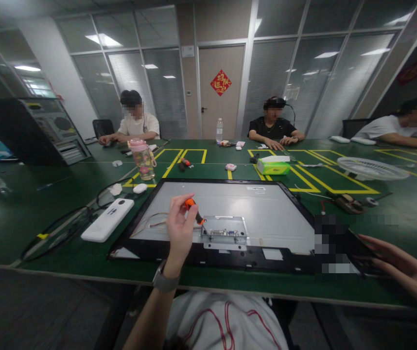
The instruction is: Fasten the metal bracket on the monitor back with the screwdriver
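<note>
Metal bracket [225, 238] is sitting towards the near edge of the black-framed panel [274, 209], which is lying on the bench [84, 260]. Over the panel, left hand [181, 223]: fingers gripping a screwdriver [199, 216], tip pointing at the bracket. Probably working a fastener; next move is calling for a steady, seated tip. Beyond panel's right side, right hand [401, 265]: fingers gripping a dark flat object [361, 255].

Screwdriver [199, 218]: orange and black.
Panel [277, 209]: pale grey, black border.
Surface [230, 283]: dark green, yellow line markings.
Power bank [107, 223]: white, black marking.
Drinking bottle [143, 163]: pink top, pink-and-yellow pattern below.
Tissue pack [274, 168]: bright green, white top.
Door sign [221, 83]: red, gold characters.
Wristwatch [166, 279]: grey.
</note>
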Available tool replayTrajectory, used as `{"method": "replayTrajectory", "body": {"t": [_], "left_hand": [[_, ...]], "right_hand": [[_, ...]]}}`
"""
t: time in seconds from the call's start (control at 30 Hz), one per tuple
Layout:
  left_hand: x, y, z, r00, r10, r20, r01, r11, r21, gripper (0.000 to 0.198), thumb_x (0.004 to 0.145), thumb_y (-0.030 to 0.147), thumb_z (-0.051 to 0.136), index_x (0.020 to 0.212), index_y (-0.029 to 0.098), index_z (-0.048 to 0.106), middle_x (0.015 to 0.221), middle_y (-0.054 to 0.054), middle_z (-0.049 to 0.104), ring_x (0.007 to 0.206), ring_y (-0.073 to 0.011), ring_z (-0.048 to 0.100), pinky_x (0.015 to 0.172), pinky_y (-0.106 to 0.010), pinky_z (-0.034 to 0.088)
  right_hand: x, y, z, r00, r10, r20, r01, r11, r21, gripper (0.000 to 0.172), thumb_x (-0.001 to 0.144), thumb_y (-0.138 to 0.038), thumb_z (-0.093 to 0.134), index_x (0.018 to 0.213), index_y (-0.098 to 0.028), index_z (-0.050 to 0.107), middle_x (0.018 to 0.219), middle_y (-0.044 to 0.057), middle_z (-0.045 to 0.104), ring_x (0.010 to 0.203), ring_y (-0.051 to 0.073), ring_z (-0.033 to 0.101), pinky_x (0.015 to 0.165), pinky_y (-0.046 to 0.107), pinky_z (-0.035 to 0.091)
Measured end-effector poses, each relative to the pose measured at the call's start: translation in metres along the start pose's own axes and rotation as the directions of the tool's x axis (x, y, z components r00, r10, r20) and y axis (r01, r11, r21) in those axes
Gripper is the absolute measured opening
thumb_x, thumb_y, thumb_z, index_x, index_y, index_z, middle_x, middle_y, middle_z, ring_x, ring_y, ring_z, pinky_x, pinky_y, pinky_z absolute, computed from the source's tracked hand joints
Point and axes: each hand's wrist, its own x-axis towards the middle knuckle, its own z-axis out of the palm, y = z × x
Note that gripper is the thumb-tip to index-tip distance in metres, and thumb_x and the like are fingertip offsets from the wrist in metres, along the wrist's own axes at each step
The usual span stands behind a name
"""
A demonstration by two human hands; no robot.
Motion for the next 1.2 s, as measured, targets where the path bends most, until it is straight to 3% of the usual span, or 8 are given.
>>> {"method": "replayTrajectory", "body": {"t": [0.13,0.27,0.47,0.67,0.87,1.07,1.2], "left_hand": [[-0.0014,-0.0011,-0.0011,0.993,-0.110,0.053,0.115,0.988,-0.101,0.034,0.095,0.035,0.047,0.119,0.019,0.065,0.106,-0.008,0.065,0.088,-0.0170,0.064,0.082,-0.031,0.052],[-0.0024,-0.0001,0.0001,0.982,-0.184,0.051,0.190,0.969,-0.156,0.035,0.095,0.033,0.048,0.124,0.018,0.061,0.103,-0.008,0.067,0.083,-0.0167,0.067,0.081,-0.032,0.054],[-0.0005,0.0023,0.0011,0.999,-0.043,0.008,0.044,0.998,-0.040,0.025,0.086,0.032,0.064,0.107,0.020,0.069,0.088,-0.002,0.060,0.071,-0.0108,0.059,0.066,-0.022,0.051],[-0.0026,0.0017,0.0007,0.989,-0.142,0.049,0.146,0.986,-0.083,0.035,0.095,0.037,0.048,0.120,0.019,0.063,0.105,-0.009,0.067,0.082,-0.0160,0.065,0.076,-0.029,0.054],[0.0003,0.0020,0.0004,1.000,-0.016,0.000,0.016,1.000,-0.004,0.024,0.086,0.033,0.064,0.105,0.019,0.070,0.089,-0.003,0.058,0.074,-0.0119,0.058,0.069,-0.022,0.050],[-0.0031,-0.0007,-0.0012,0.985,-0.160,0.061,0.166,0.979,-0.116,0.034,0.095,0.034,0.046,0.122,0.021,0.063,0.111,-0.008,0.066,0.087,-0.0167,0.065,0.083,-0.031,0.052],[-0.0010,0.0022,0.0006,0.998,-0.063,0.018,0.063,0.997,-0.041,0.028,0.089,0.033,0.060,0.112,0.020,0.068,0.097,-0.006,0.063,0.083,-0.0150,0.062,0.075,-0.026,0.052]], "right_hand": [[0.0006,0.0001,0.0000,1.000,-0.030,0.001,0.030,1.000,0.003,0.067,0.056,-0.054,0.075,0.116,-0.024,0.068,0.122,0.009,0.070,0.114,0.037,0.063,0.088,0.035,0.056],[0.0011,-0.0002,-0.0002,1.000,-0.016,0.003,0.016,1.000,0.006,0.067,0.056,-0.053,0.076,0.116,-0.024,0.068,0.122,0.009,0.070,0.114,0.038,0.062,0.087,0.036,0.056],[-0.0001,0.0003,-0.0012,1.000,-0.022,0.018,0.022,1.000,0.000,0.069,0.056,-0.054,0.076,0.118,-0.025,0.067,0.126,0.009,0.068,0.116,0.038,0.061,0.093,0.039,0.052],[-0.0011,-0.0031,0.0002,1.000,-0.001,0.012,0.001,1.000,0.006,0.070,0.056,-0.055,0.076,0.118,-0.022,0.067,0.124,0.011,0.068,0.116,0.038,0.061,0.094,0.040,0.051],[-0.0005,-0.0021,-0.0003,1.000,0.008,0.010,-0.008,1.000,0.009,0.070,0.055,-0.055,0.076,0.116,-0.024,0.068,0.123,0.010,0.069,0.116,0.039,0.061,0.094,0.042,0.052],[-0.0002,0.0012,-0.0011,1.000,0.004,0.020,-0.004,1.000,0.005,0.070,0.056,-0.054,0.076,0.119,-0.025,0.067,0.124,0.009,0.068,0.117,0.039,0.061,0.093,0.039,0.053],[0.0007,0.0023,-0.0015,1.000,0.020,0.022,-0.020,1.000,0.000,0.072,0.055,-0.056,0.076,0.120,-0.024,0.066,0.126,0.010,0.067,0.118,0.038,0.060,0.096,0.039,0.050]]}}
